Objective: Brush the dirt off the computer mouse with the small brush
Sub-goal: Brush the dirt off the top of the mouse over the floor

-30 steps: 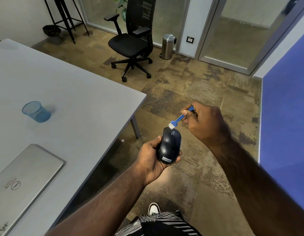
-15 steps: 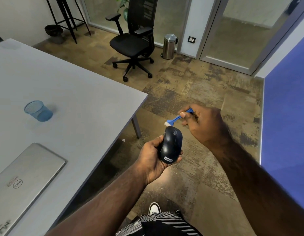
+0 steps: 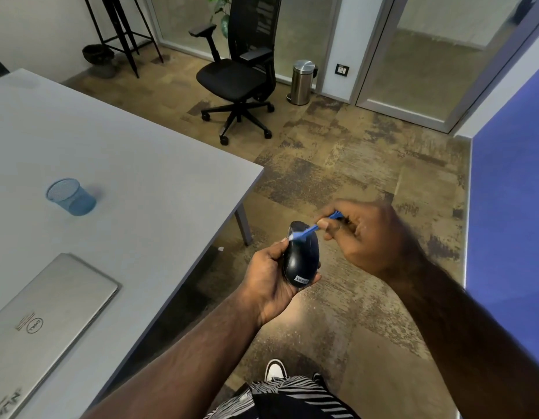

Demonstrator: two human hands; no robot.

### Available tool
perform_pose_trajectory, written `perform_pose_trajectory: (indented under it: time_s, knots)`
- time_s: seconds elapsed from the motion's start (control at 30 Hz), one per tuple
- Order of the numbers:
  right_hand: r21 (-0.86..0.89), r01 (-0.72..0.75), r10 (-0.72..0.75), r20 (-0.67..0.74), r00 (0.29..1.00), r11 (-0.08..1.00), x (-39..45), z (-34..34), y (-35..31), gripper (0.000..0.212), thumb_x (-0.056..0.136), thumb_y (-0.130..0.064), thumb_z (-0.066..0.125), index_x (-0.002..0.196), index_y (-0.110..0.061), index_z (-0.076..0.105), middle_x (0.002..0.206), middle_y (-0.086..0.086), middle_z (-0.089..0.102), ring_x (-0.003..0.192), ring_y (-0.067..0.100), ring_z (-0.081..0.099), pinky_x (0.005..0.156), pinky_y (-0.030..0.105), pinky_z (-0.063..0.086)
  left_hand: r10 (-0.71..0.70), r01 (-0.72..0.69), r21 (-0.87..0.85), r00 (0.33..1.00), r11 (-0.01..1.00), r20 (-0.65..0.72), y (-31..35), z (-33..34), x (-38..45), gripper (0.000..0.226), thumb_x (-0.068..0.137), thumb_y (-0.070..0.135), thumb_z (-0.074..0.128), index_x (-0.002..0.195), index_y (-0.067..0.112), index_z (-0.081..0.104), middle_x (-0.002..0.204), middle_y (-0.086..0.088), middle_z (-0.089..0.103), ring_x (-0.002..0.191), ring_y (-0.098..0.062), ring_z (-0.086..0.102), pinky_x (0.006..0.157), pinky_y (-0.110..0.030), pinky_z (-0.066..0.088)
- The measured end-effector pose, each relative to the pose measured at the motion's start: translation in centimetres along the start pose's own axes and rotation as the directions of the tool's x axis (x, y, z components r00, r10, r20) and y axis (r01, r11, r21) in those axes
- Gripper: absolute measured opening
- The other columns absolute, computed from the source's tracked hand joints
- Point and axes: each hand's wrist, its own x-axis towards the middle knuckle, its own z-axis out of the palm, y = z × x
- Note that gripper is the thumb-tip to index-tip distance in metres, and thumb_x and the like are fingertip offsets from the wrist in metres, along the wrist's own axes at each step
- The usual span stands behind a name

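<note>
- Computer mouse (image 3: 301,257) held in the air over the floor, off the near right corner of the bench (image 3: 135,164), nose pointing away, label end toward the body
- Small brush (image 3: 307,231) laid slantwise across the front part of the mouse, white bristle tip at its left shoulder, touching or all but touching; blur there, so contact not certain
- Brushing under way, judged from the pose: front and left flank being worked, rear hump and right side seemingly yet to do; no dirt visible on the dark shell, so amount cleared impossible to say
- Left hand (image 3: 268,282) wrapped under and around the mouse, thumb on the left flank, fingers (image 3: 315,278) curled beneath and showing at the right edge, closed firmly on it
- Right hand (image 3: 368,234) pinching the blue handle narrowly between thumb and forefinger, remaining fingers folded in loosely, nothing else held
- Farther out on the bench: a blue mesh cup (image 3: 70,196) well away toward the left edge, a closed silver laptop (image 3: 47,316) at the near left edge
- Beyond, on the floor: a black office chair (image 3: 241,77) and a steel bin (image 3: 303,81)
</note>
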Motion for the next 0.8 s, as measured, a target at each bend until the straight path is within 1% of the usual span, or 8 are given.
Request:
perform_pose_trajectory:
  time_s: [0.1, 0.27, 0.4, 0.47, 0.57, 0.63, 0.67, 0.8]
  knots:
    - [0.062, 0.015, -0.024, 0.145, 0.989, 0.998, -0.7, 0.3, -0.4, 0.013, 0.087, -0.020, 0.063, 0.093, -0.014, 0.074, 0.073, -0.003, 0.071, 0.061, 0.015, 0.069, 0.049, 0.038, 0.056, 0.006, -0.006, 0.015, 1.000, 1.000, 0.004, -0.2, -0.2, 0.0, 0.041, 0.100, 0.030, 0.035, 0.122, 0.005, 0.059, 0.105, -0.019, 0.065, 0.090, -0.032, 0.062, 0.079, -0.043, 0.051]
    - [-0.007, 0.062, -0.062, -0.020, 0.998, 0.998, -1.0, 0.1, -0.6, 0.013, 0.088, -0.012, 0.066, 0.097, -0.010, 0.076, 0.079, 0.001, 0.074, 0.067, 0.019, 0.071, 0.054, 0.039, 0.057, 0.007, -0.008, 0.024, 1.000, 1.000, 0.021, -0.2, -0.2, 0.1, 0.041, 0.097, 0.028, 0.039, 0.127, 0.005, 0.056, 0.113, -0.023, 0.061, 0.090, -0.033, 0.062, 0.078, -0.043, 0.052]
    - [0.009, 0.084, -0.084, 0.205, 0.975, 0.996, -1.5, 0.3, -1.1, 0.017, 0.086, -0.026, 0.062, 0.091, -0.017, 0.075, 0.077, -0.003, 0.073, 0.062, 0.013, 0.065, 0.051, 0.038, 0.053, -0.002, 0.003, -0.025, 0.999, 1.000, 0.033, -0.3, -0.4, 0.4, 0.045, 0.101, 0.033, 0.032, 0.125, 0.005, 0.059, 0.118, -0.020, 0.065, 0.097, -0.032, 0.064, 0.098, -0.050, 0.044]
    - [-0.008, 0.073, -0.070, 0.198, 0.978, 0.997, -1.7, 0.5, -0.9, 0.016, 0.086, -0.025, 0.062, 0.091, -0.018, 0.075, 0.075, -0.003, 0.073, 0.060, 0.012, 0.065, 0.050, 0.037, 0.052, 0.009, -0.008, -0.028, 0.999, 1.000, 0.035, -0.4, -0.4, 0.4, 0.045, 0.102, 0.032, 0.033, 0.126, 0.004, 0.058, 0.119, -0.020, 0.065, 0.098, -0.032, 0.063, 0.103, -0.052, 0.041]
    - [-0.004, 0.036, -0.036, -0.001, 0.999, 0.999, -1.6, 0.2, 0.0, 0.013, 0.088, -0.013, 0.065, 0.096, -0.012, 0.075, 0.078, -0.001, 0.074, 0.063, 0.013, 0.070, 0.050, 0.037, 0.056, 0.022, -0.022, -0.015, 1.000, 1.000, 0.016, -0.1, -0.4, 0.5, 0.044, 0.101, 0.033, 0.034, 0.125, 0.004, 0.058, 0.107, -0.020, 0.067, 0.091, -0.032, 0.064, 0.086, -0.047, 0.050]
    - [-0.021, 0.043, -0.045, -0.103, 0.994, 0.999, -1.6, 0.0, 0.1, 0.012, 0.089, -0.010, 0.065, 0.097, -0.010, 0.075, 0.079, -0.002, 0.074, 0.067, 0.015, 0.071, 0.052, 0.037, 0.057, 0.018, -0.018, -0.028, 1.000, 0.999, -0.003, 0.1, -0.5, 0.4, 0.044, 0.101, 0.033, 0.035, 0.124, 0.005, 0.058, 0.104, -0.022, 0.067, 0.089, -0.034, 0.064, 0.081, -0.045, 0.052]
    - [-0.015, 0.064, -0.066, -0.104, 0.992, 0.998, -1.7, 0.0, 0.1, 0.013, 0.089, -0.011, 0.065, 0.097, -0.010, 0.075, 0.081, -0.004, 0.073, 0.068, 0.013, 0.071, 0.054, 0.037, 0.057, 0.015, -0.015, -0.035, 1.000, 0.999, -0.005, 0.1, -0.4, 0.3, 0.044, 0.101, 0.033, 0.035, 0.125, 0.005, 0.058, 0.107, -0.023, 0.067, 0.089, -0.034, 0.064, 0.081, -0.045, 0.052]
    - [0.066, 0.095, -0.099, 0.059, 0.993, 0.993, -2.5, 0.6, 0.2, 0.016, 0.088, -0.019, 0.062, 0.093, -0.010, 0.075, 0.081, -0.003, 0.074, 0.068, 0.012, 0.070, 0.055, 0.037, 0.056, 0.012, -0.011, -0.064, 1.000, 0.998, 0.015, 0.1, -0.4, 0.2, 0.047, 0.102, 0.034, 0.033, 0.128, 0.003, 0.056, 0.120, -0.023, 0.064, 0.093, -0.032, 0.065, 0.083, -0.045, 0.051]
